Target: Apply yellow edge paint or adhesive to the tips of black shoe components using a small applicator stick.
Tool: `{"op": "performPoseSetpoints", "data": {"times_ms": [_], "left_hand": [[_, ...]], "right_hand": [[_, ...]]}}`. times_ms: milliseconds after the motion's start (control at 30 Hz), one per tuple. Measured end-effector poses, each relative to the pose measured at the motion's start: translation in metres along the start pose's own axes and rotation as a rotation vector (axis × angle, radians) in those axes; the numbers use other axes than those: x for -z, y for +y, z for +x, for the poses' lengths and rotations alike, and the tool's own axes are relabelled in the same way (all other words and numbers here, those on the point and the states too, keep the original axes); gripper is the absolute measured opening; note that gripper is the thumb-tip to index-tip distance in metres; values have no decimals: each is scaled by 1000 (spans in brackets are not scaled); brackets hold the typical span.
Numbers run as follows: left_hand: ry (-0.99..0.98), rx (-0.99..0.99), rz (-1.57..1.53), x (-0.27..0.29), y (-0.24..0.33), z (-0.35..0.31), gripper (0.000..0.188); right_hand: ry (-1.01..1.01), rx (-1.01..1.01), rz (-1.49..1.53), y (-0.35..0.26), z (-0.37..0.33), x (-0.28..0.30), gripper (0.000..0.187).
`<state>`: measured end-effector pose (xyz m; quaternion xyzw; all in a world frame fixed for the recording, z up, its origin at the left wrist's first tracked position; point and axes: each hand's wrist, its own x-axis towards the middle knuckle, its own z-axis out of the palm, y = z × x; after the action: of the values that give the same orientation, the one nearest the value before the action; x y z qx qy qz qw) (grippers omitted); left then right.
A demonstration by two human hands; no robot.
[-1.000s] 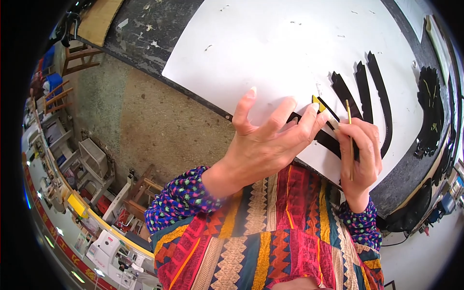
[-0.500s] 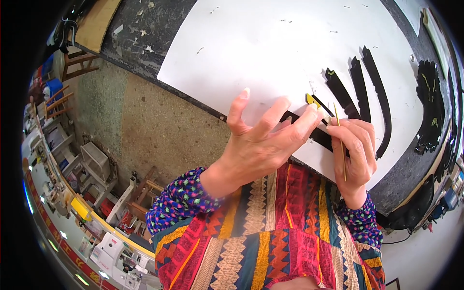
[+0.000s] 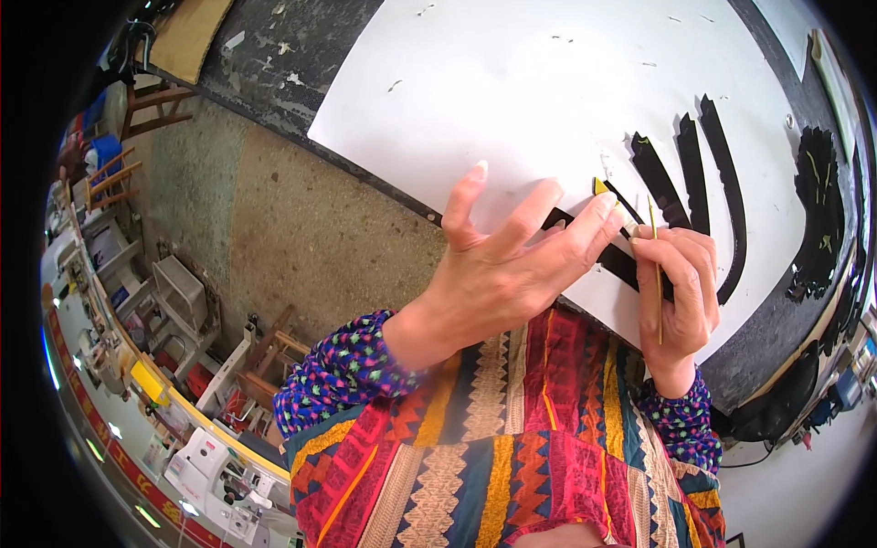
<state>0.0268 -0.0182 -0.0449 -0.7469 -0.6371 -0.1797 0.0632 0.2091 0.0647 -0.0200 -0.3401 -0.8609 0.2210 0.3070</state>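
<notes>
At the near edge of the white sheet (image 3: 548, 100), the left hand (image 3: 512, 274) lay with fingers spread, grasping nothing, its fingertips pressing a black strip (image 3: 614, 260) flat beside a small yellow piece (image 3: 600, 186). The right hand (image 3: 681, 292) was closed around a thin yellow stick (image 3: 656, 274), held upright just beside the left fingertips. Three curved black strips (image 3: 694, 173) lay on the sheet beyond. The dark worktable (image 3: 301, 46) carried the sheet.
</notes>
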Motion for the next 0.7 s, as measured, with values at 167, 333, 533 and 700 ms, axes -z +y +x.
{"op": "performPoseSetpoints", "data": {"times_ms": [167, 333, 533, 700], "left_hand": [[4, 7, -8, -1, 0, -2, 36], [3, 15, -25, -1, 0, -2, 34], [9, 43, -63, -2, 0, -3, 34], [2, 47, -61, -2, 0, -3, 35]], "right_hand": [[2, -2, 5, -1, -1, -1, 30], [-8, -4, 5, -2, 2, 0, 30], [-27, -19, 16, -3, 1, 0, 31], [-27, -42, 16, -3, 0, 1, 29]]}}
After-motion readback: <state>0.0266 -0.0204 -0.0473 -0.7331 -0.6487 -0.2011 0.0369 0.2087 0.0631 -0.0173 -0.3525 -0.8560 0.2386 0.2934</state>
